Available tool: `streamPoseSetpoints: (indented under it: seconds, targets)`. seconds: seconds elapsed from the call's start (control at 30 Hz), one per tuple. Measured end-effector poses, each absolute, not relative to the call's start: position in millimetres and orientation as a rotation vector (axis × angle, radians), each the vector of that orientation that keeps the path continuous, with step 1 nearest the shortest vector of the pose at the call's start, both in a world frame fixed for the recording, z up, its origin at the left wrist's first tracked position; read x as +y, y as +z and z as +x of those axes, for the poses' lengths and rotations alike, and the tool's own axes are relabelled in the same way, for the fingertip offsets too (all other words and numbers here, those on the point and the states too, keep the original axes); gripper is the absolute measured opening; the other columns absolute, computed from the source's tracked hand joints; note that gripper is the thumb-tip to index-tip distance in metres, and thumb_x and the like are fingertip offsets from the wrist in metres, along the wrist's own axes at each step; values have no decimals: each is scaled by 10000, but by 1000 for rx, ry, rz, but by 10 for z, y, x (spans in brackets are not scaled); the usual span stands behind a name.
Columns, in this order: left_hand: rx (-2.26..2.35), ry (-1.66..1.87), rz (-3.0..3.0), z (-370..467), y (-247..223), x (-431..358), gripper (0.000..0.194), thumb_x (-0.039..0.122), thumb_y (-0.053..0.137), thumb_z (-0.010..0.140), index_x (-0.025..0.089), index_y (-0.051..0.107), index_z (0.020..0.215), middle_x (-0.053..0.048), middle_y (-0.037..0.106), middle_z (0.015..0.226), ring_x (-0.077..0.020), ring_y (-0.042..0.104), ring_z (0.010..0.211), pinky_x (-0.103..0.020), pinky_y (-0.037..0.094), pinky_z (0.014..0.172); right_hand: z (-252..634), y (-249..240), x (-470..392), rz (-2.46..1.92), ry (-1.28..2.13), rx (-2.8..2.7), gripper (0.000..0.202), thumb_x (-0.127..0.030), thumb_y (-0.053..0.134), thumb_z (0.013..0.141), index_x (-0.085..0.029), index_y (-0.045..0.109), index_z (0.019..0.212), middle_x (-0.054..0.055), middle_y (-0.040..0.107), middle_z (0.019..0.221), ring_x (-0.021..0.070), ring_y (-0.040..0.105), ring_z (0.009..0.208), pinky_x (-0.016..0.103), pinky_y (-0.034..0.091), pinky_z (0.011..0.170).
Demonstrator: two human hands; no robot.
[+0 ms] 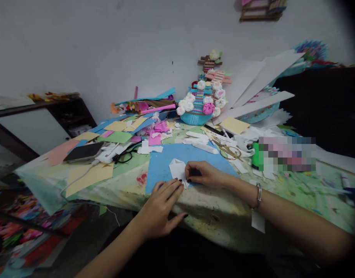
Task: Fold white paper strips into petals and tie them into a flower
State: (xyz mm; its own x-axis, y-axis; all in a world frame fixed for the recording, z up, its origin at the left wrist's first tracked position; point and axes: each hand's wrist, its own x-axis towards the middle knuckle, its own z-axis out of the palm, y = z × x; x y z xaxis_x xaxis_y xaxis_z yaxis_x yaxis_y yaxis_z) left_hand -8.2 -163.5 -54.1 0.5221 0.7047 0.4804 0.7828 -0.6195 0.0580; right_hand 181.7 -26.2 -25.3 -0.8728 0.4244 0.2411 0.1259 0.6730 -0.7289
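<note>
A folded piece of white paper (176,168) lies on a blue sheet (158,162) near the table's front edge. My left hand (165,202) rests with its fingers stretched out flat at the paper's lower end, the thumb apart. From the right, my right hand (202,172) has its thumb and forefinger curled into a pinch at the paper's right edge. The lower part of the paper is partly covered by my fingertips. White paper strips (204,146) lie just beyond the blue sheet's far edge.
Gold-coloured scissors (231,151) and a green object (256,155) are to the right. On the left lie a dark phone (84,151), glasses (125,156) and yellow paper (90,179). Behind stands a blue paper craft (197,112) with white flowers. A cable (74,184) hangs over the front edge.
</note>
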Motion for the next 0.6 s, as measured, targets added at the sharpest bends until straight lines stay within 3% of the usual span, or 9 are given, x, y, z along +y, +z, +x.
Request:
streamPoseSetpoints:
  seconds: [0.13, 0.27, 0.6]
  targets:
    - [-1252, -793, -2573, -78, -525, -1628, 552, 287, 548, 823, 91, 394, 1316, -203, 511, 1280, -301, 427, 1233, -477, 361, 993, 1822, -246, -264, -447, 1056, -2495, 68, -96, 559, 778, -155, 537, 804, -2, 549, 749, 106, 473, 670, 228, 394, 629]
    - [-1287, -730, -2571, -44, -500, -1611, 560, 339, 549, 815, 105, 412, 1305, -190, 534, 1255, -310, 482, 1159, -492, 381, 953, 1817, -251, -260, -448, 1050, -2496, 75, -90, 557, 778, -157, 538, 806, -4, 558, 749, 105, 481, 675, 224, 392, 632]
    - [-1393, -569, -2584, 24, -486, -1593, 653, 470, 543, 800, 132, 375, 1332, -177, 493, 1271, -323, 438, 1150, -503, 341, 928, 1803, -237, -277, -467, 994, -2515, 84, -86, 570, 765, -157, 539, 798, -5, 566, 744, 104, 492, 665, 218, 396, 623]
